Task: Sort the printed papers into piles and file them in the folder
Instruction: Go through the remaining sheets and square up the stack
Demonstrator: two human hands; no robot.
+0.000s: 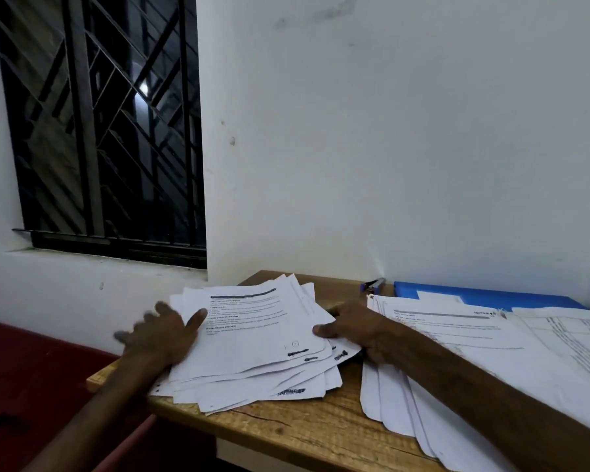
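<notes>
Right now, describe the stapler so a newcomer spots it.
Start at the wooden table against the white wall. At its back edge, between the left paper pile and the blue folder, lies the stapler. It is the only small blue-and-metal item; everything nearby is flat.

1. The desk [286, 434] was bare light-brown wood, matt and somewhat rough, with open grain and a dark crack line.
2. The left pile of papers [252, 352] was thin white printed paper, matt, with curled and crumpled edges.
3. The right pile of papers [491, 362] was the same matt white paper, lying flatter.
4. The folder [491, 296] looked like smooth blue plastic with a slight sheen.
5. The stapler [373, 285] showed shiny grey metal beside a blue part of unclear material.
6. The wall [389, 131] was white paint, matt, scuffed and pitted.
7. The window grille [82, 131] was dark, dull metal bars; the glass behind glinted.
</notes>
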